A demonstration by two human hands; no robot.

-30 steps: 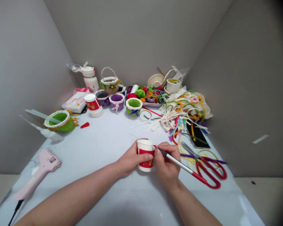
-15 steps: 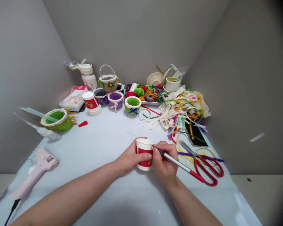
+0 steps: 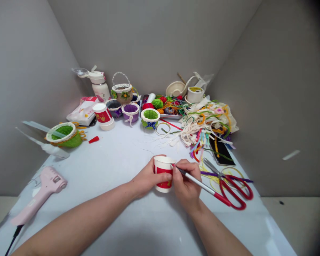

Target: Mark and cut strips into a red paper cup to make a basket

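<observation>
left hand (image 3: 146, 179): is bare | right hand (image 3: 187, 186): is bare | left forearm (image 3: 80, 220): bare, tapers smoothly | right forearm (image 3: 216, 227): bare, tapers

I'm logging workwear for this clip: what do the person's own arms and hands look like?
The left hand and right hand are ungloved, with no ring, watch or bracelet visible. No sleeve shows on the left forearm or right forearm.

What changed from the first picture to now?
Not much: everything slid a little left in the picture, so the head camera seems to have shifted slightly. Nothing was picked up or let go. The left hand still holds the paper cup, and the right hand keeps the red-and-silver marker near its rim. The scissors and pink glue gun stayed put.
</observation>
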